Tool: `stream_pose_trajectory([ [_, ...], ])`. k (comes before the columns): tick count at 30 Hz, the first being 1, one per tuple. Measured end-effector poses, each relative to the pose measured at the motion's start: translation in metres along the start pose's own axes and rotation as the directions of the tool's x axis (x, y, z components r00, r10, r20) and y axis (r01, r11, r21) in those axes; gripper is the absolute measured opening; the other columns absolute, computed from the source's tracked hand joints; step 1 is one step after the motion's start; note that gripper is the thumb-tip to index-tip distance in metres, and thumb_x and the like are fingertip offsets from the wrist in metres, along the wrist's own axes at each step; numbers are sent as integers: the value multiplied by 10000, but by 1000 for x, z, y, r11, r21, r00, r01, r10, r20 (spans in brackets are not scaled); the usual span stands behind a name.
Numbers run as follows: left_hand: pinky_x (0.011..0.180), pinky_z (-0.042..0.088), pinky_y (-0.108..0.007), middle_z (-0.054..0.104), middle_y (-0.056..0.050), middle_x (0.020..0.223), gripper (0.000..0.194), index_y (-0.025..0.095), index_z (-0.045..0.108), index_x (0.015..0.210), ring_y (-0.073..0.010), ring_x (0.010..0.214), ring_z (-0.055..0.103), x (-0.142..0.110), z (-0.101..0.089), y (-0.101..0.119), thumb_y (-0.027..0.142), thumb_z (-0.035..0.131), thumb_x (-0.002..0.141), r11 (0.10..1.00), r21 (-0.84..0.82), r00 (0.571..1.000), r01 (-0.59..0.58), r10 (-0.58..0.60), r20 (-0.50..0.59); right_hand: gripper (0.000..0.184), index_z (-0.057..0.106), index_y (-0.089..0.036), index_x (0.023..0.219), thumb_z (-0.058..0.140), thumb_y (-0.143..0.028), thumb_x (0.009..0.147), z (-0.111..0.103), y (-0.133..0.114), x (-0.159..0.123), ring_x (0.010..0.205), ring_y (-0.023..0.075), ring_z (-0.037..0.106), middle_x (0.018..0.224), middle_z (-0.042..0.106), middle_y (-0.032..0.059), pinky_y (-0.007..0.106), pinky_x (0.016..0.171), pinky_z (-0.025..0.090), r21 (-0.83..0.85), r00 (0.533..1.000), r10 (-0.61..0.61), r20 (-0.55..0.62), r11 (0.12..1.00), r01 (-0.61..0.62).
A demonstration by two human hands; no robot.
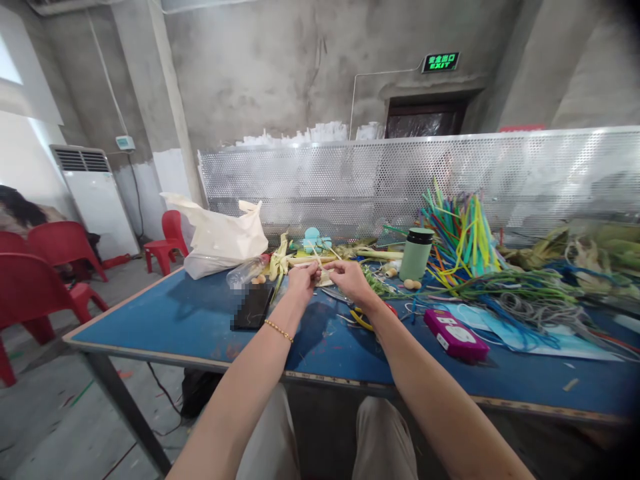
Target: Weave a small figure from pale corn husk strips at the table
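Observation:
Both my hands are stretched out over the blue table (165, 320), close together. My left hand (303, 280) pinches one end of a pale yellow leaf strip (324, 272); a gold bracelet sits on its wrist. My right hand (351, 279) pinches the other end of the same strip. The strip runs between the two pinches, just above the tabletop. More pale leaf strips (280, 259) lie right behind my hands.
On the table stand a green flask (416, 255), a bundle of coloured straws (457, 233), a purple box (456, 335), a black phone (253, 307), a clear bottle (245, 272) and a white bag (220, 237). Red chairs (45, 267) stand left. A perforated metal screen (400, 173) backs the table.

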State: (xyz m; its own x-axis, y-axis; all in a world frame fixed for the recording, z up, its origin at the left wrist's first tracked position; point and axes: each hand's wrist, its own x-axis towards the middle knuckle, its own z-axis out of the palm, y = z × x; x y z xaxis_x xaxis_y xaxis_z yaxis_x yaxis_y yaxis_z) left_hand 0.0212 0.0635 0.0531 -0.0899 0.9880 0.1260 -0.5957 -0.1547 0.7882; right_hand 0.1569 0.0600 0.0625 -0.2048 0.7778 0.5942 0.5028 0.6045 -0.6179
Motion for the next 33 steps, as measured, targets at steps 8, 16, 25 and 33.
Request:
stream_pose_trajectory([
  [8,547,389,-208,561,-1,559,280,100,634,656,-68,520,515,-1,2,-1,227,876,597,997,53,991,-50,43,130,260,742,-144,830,548,-316,809,-13,0,5,707,175,624,850,720,92,266,626,479,-6,970,45,-240,999,-48],
  [16,532,352,-232,576,-23,569,349,86,653,639,-82,529,497,0,3,-5,308,898,529,990,114,967,-81,50,249,203,695,-161,767,569,-320,782,-10,7,2,427,141,542,520,613,6,244,432,427,186,993,102,52,976,-110],
  [25,541,332,-249,592,-12,597,321,123,697,660,-92,544,478,1,0,-7,262,904,458,981,142,959,-130,89,269,169,648,-193,712,558,-288,819,-16,-3,-2,409,147,558,449,567,-25,251,511,416,-35,999,38,9,999,-38],
  [33,508,311,-249,540,2,558,302,136,625,582,-86,521,455,3,-2,-9,254,886,486,974,162,964,-158,117,241,185,658,-178,690,566,-224,844,-15,-2,1,614,158,590,649,684,37,251,619,385,-225,995,-96,-15,970,90],
])
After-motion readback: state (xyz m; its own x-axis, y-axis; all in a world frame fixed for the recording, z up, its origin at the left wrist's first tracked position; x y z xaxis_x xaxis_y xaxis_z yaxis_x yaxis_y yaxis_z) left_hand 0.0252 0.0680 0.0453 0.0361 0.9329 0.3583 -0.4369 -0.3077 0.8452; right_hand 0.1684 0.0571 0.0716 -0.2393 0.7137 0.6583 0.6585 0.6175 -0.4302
